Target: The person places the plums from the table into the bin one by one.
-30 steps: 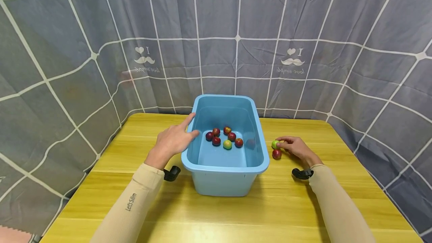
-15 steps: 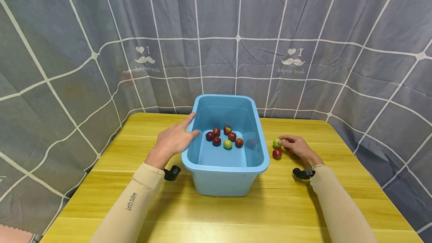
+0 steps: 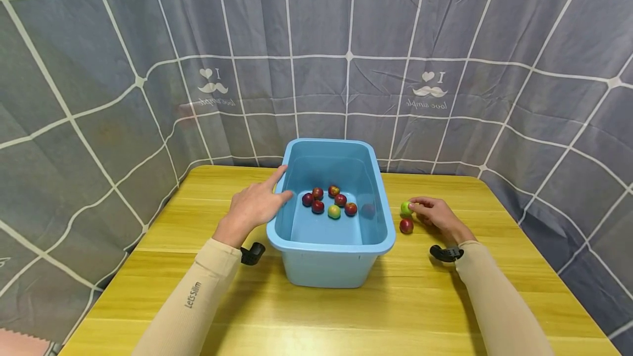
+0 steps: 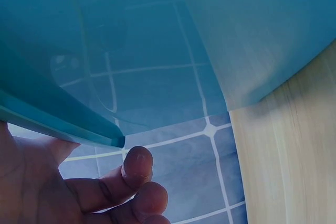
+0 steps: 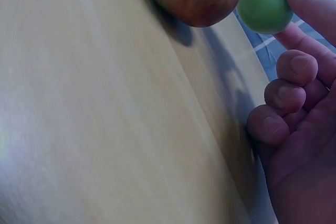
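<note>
My left hand rests on the left rim of a blue plastic tub, thumb and index finger extended onto it. In the left wrist view the other fingers hang loosely bent below the rim, apart from the tub wall. On the table right of the tub, my right hand pinches a small green apple between thumb and index finger; the remaining fingers are curled in. Whether that apple is off the table I cannot tell. A small red apple lies just nearer than it.
Several small red apples and one yellow-green apple lie on the tub floor. The tub stands mid-way on a wooden table. A grey checked curtain hangs behind and along both sides.
My right hand and the green apple have shifted very slightly right and away from the red apple. My left hand, the tub and the apples inside it stay as they were.
</note>
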Available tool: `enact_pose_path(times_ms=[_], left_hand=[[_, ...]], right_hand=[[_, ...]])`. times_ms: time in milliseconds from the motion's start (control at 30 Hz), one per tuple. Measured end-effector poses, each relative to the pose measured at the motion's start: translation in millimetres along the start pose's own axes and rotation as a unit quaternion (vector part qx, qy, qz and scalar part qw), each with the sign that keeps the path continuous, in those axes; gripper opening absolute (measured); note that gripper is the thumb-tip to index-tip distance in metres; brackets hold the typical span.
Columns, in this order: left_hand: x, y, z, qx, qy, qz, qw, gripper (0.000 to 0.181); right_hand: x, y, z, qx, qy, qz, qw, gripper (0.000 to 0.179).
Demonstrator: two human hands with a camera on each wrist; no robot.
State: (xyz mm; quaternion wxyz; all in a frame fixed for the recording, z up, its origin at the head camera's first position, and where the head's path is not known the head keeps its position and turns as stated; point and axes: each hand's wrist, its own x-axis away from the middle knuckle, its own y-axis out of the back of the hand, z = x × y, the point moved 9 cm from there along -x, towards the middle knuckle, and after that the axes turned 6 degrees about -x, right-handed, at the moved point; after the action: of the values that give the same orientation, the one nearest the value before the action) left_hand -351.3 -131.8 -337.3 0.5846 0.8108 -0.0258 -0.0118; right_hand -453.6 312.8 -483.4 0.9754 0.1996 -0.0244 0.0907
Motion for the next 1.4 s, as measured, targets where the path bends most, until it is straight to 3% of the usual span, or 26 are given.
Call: enact_pose_path(times_ms=[467,800,1400], left_hand=[[0.3,-0.8,0.7,0.003,0.003,0.001,1.0000,0.072],[0.2,-1.2,-0.3,0.007,0.001,-0.002,1.0000,0.072],[0.8,-0.9,0.8,0.003,0.004,-0.001,1.0000,0.072]], right_hand=[[1.2,4.6,11.9,0.027,0.020,-0.004,0.9994,0.060],[5.4,7.6,34.9,0.050,0.045,0.008,0.9977,0.054],[12.5,19.0,77.3,0.046,0.077,0.028,0.9956,0.047]])
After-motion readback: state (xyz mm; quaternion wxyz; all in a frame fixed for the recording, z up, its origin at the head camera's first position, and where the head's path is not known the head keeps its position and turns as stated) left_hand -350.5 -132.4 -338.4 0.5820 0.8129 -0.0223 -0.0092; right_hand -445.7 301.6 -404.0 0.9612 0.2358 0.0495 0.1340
